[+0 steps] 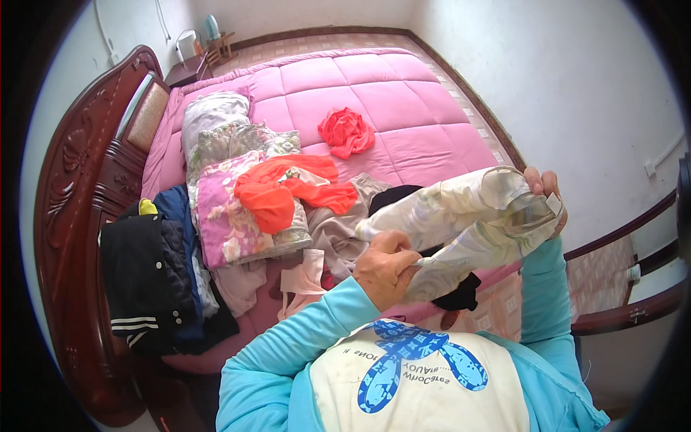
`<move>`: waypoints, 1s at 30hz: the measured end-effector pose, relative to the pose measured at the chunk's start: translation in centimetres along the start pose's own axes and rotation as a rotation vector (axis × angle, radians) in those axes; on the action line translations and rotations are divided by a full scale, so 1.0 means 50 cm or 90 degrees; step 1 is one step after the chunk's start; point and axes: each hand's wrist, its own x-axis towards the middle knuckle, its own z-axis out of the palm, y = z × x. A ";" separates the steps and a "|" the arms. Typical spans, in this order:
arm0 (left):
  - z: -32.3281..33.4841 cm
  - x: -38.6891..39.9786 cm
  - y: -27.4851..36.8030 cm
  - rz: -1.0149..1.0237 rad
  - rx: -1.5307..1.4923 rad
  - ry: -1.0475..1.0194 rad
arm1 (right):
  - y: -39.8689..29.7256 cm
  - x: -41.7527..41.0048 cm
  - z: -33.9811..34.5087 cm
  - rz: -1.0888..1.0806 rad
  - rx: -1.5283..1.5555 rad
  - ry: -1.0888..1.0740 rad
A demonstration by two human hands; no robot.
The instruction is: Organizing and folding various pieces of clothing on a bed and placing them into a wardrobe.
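A thin, pale patterned garment (464,197) is stretched between my two hands above the near side of the bed. My right hand (549,197) grips its opening at the right, beside a small white tag. Lower down, my left hand (384,267) pinches an edge of the cloth between thumb and fingers. Whether it is trousers or a top, I cannot tell. Beneath it lie crumpled beige trousers (337,227) and a black cloth item (394,197), both partly hidden. A light pink strappy garment (305,278) lies left of my left hand.
Orange-red clothing (275,189) rests on a folded pink floral quilt (221,216). Another coral bundle (347,132) sits on the pink comforter (318,92). Dark folded jackets (135,270) are stacked by the carved wooden headboard (81,178). A dark wooden rail (631,318) runs at the right.
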 end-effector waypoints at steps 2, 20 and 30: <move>0.002 -0.005 -0.006 0.036 0.123 0.029 | 0.004 -0.004 -0.008 0.021 0.020 -0.066; -0.104 0.067 -0.091 -0.211 -0.190 -0.084 | -0.063 0.035 0.036 0.125 -0.744 -0.079; -0.200 0.180 -0.035 -0.158 -0.025 -0.039 | -0.068 0.054 0.012 -0.038 -1.167 -0.284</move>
